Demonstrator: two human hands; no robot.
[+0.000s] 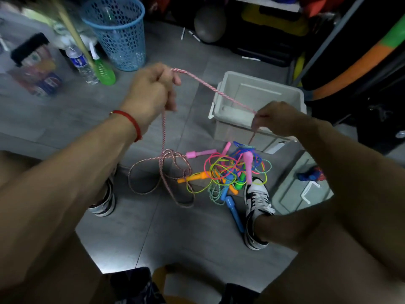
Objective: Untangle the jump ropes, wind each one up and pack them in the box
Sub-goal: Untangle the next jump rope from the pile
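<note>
A: Stretching between both hands, a pink-and-white twisted rope [210, 86] runs from the left hand [151, 91], held high, down to the right hand [276, 119], held lower over the near rim of the grey box [285, 93].

B: Grip, left hand?

A: Fingers curled round the rope; one length drops from it to loose loops on the grey tiled floor [65, 102], ending at a pink handle [200, 153].

B: Grip, right hand?

A: Fingertips pinch the rope; a short length hangs below toward the tangle [230, 172].

B: Position of the tangle?

A: On the floor just in front of the box, beside the right shoe [257, 200]: thin cords in pink, yellow, green and blue, with orange, blue, green and pink handles.

B: Surroundings?

A: A blue mesh basket [118, 34], a water bottle [81, 62] and a green bottle [105, 72] stand far left; the left wrist bears a red bracelet [131, 122].
</note>
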